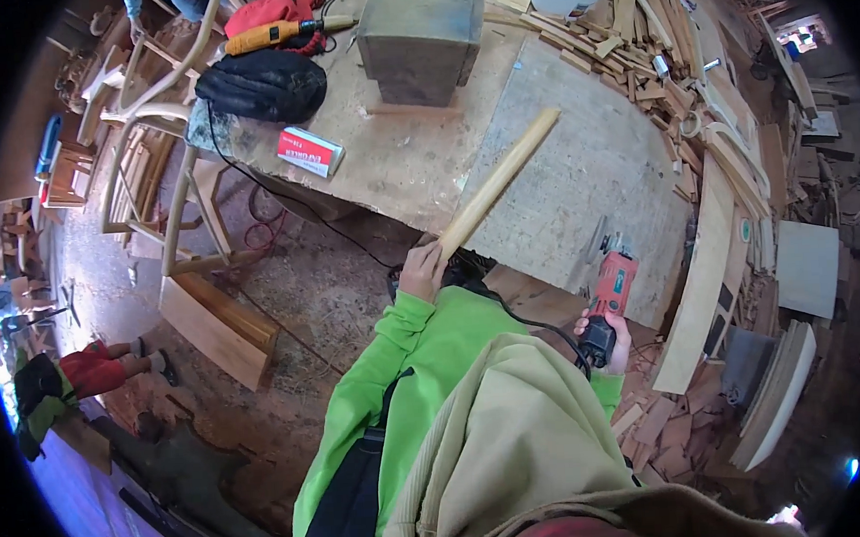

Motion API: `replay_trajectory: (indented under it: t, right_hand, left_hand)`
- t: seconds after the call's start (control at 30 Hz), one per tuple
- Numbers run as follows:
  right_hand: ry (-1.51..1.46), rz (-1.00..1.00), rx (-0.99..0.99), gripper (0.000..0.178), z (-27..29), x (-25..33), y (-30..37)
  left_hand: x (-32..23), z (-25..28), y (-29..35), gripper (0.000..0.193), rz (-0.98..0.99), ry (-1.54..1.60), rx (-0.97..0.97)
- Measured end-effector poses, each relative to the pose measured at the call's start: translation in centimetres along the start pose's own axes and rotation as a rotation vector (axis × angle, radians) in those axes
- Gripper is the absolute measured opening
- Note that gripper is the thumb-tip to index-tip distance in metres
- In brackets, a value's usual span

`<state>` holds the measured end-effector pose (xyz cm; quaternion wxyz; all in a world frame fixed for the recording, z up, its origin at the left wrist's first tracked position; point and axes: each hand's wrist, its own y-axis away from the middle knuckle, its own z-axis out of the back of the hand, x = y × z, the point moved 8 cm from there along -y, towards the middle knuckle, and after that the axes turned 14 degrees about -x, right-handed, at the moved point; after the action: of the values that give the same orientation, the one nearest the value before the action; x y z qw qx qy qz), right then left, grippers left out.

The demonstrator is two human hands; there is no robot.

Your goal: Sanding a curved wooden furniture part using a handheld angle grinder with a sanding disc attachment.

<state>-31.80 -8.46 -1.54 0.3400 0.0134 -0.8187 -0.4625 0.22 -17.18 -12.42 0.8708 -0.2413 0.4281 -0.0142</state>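
Observation:
My left hand (420,273) is closed on the near end of a pale wooden strip (503,179). The strip slants away to the right across the grey-brown workbench (415,162), its far end over the bench top. Out to the right, my right hand (621,344) grips a red and black angle grinder (614,286) by its body. The grinder's head points away from me, over the bench's right part near its front edge, apart from the strip. A black cord runs from the grinder toward my waist.
A brown wooden box-shaped block (420,40) stands at the bench's back. A red and white box (310,151), black cloth (261,86) and orange power tool (272,36) lie left. Wood offcuts (622,40) pile up at right. Chair frames (168,185) and a person in red shorts (95,369) are farther left.

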Motion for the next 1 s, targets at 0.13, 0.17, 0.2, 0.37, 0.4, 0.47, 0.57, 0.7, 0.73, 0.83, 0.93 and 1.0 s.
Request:
replay_trajectory:
  t: [0.13, 0.17, 0.2, 0.37, 0.4, 0.47, 0.57, 0.7, 0.73, 0.83, 0.93, 1.0]
  right_hand:
    - [0.046, 0.037, 0.012, 0.041, -0.3, -1.9, 3.2]
    - [0.066, 0.025, 0.042, 0.045, -0.3, -2.5, 3.9]
    - [0.06, 0.026, 0.03, 0.046, -0.2, -3.1, 4.5]
    - [0.243, 0.173, -0.136, 0.04, 0.2, -4.2, 9.4]
    - [0.215, 0.154, -0.143, 0.04, 0.7, -4.6, 9.8]
    - [0.176, 0.172, -0.171, 0.04, 1.9, -5.2, 10.5]
    - [0.101, -0.024, -0.214, 0.04, 4.4, -7.2, 10.8]
    - [0.122, 0.043, -0.235, 0.039, 5.8, -7.5, 10.4]
    - [0.107, 0.007, -0.23, 0.038, 6.2, -7.6, 10.5]
    - [0.09, 0.012, -0.251, 0.042, 7.2, -8.1, 9.7]
    - [0.071, 0.02, -0.22, 0.04, 8.1, -7.6, 8.3]
    - [0.086, 0.068, -0.223, 0.04, 8.9, -7.3, 8.3]
  left_hand:
    - [-1.2, -1.3, -0.7, 0.048, -0.047, -0.025, 0.087]
    - [-1.3, -1.6, -1.1, 0.051, -0.081, -0.062, 0.113]
    - [-0.8, -2.1, -1.2, 0.053, -0.092, -0.04, 0.109]
    - [-1.3, -5.4, -4.0, 0.053, -0.103, -0.02, 0.187]
    - [-1.4, -5.7, -4.4, 0.052, -0.054, -0.054, 0.167]
    - [-1.0, -5.8, -4.5, 0.05, -0.015, -0.085, 0.147]
    - [-0.2, -5.4, -3.8, 0.047, 0.019, -0.012, 0.068]
    - [0.3, -4.9, -3.3, 0.047, 0.098, 0.033, 0.089]
    - [0.3, -5.2, -3.2, 0.048, 0.086, -0.013, 0.112]
    - [0.2, -5.6, -3.5, 0.049, 0.055, 0.026, 0.12]
    - [1.6, -6.1, -3.6, 0.04, 0.111, 0.053, 0.076]
    - [2.0, -5.8, -2.9, 0.037, 0.137, 0.098, 0.055]
